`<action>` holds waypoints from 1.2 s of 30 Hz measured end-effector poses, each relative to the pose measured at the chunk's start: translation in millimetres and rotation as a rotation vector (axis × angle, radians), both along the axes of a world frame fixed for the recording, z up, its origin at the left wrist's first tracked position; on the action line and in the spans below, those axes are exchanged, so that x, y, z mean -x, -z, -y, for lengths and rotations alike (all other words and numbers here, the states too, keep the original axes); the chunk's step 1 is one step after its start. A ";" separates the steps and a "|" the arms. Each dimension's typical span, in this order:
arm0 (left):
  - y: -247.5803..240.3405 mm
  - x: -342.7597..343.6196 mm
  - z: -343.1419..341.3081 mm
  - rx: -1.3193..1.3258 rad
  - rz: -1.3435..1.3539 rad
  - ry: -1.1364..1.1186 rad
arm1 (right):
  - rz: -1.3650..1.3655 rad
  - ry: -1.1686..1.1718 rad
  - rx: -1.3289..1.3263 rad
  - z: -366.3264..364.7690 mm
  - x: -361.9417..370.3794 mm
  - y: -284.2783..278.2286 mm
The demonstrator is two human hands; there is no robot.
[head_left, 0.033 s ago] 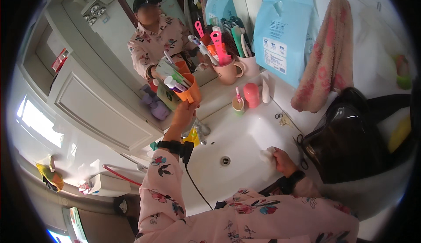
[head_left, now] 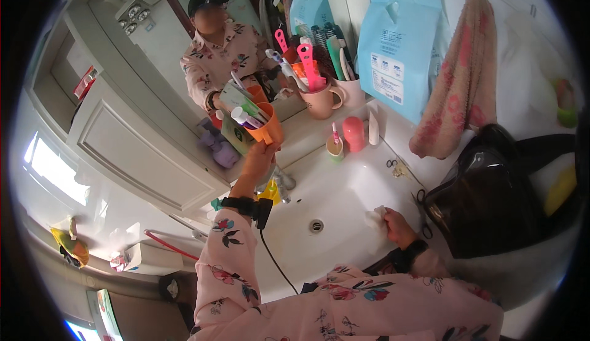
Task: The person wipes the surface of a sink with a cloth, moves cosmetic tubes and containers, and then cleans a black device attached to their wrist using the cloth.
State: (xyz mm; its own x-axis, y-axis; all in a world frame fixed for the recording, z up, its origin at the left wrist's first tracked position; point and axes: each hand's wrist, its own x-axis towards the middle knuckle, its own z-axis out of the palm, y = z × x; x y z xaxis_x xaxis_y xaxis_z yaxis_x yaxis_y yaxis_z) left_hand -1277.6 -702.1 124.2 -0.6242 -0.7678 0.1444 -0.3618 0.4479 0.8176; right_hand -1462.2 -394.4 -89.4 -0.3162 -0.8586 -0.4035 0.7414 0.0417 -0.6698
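The left hand [head_left: 258, 159] was raised above the white sink [head_left: 344, 193], fingers clamped around an orange cup [head_left: 269, 129] holding toothbrushes and tubes near the mirror, while the right hand [head_left: 398, 227] was closed on a white cloth [head_left: 375, 219] at the sink's rim.

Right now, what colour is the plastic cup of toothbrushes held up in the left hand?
Orange; the orange plastic cup in the left hand shows best in the head view.

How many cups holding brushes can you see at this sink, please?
3: an orange cup held up in the left hand, and two pink cups on the ledge. Others may be hidden.
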 end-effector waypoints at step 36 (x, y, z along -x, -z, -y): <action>23.4 196.1 -40.4 -0.040 -0.485 0.035 | -0.035 0.099 -0.068 -27.2 2.3 3.1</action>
State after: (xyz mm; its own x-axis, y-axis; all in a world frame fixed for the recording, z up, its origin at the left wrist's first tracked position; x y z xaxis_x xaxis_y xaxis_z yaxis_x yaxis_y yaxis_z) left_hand -1473.7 -661.7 100.8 -0.5180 -0.7583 0.3958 0.0795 0.4180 0.9049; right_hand -1464.5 -367.3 -92.5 -0.4128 -0.7935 -0.4472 0.7203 0.0161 -0.6934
